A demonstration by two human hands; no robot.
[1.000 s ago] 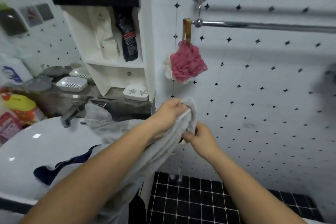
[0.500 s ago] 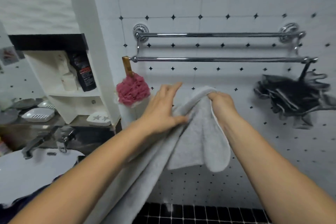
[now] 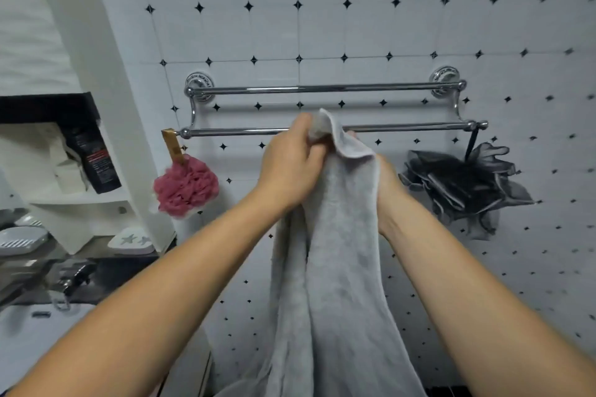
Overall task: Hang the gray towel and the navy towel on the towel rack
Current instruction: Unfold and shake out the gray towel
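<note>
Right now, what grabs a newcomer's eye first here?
The gray towel hangs mid-frame, its top gripped by the left hand and draped over the right hand, just in front of the towel rack. A pink bath pouf hangs at the rack's left end, a black pouf at its right.

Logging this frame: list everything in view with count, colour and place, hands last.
gray towel: one, gray, held up in front of the rack's lower bar, hanging down
rack: one, chrome, two bars, on the tiled wall
pink loofah: one, pink, hangs at the lower bar's left end
black loofah: one, black, hangs at the lower bar's right end
shelf: one, white, left
bottle: one, black, on the shelf
star dish: one, white, below the shelf
slotted dish: one, white, far left
faucet: one, chrome, lower left
sink: one, white, bottom left
left hand: grips the towel's top
right hand: behind the towel, fingers mostly hidden
</note>
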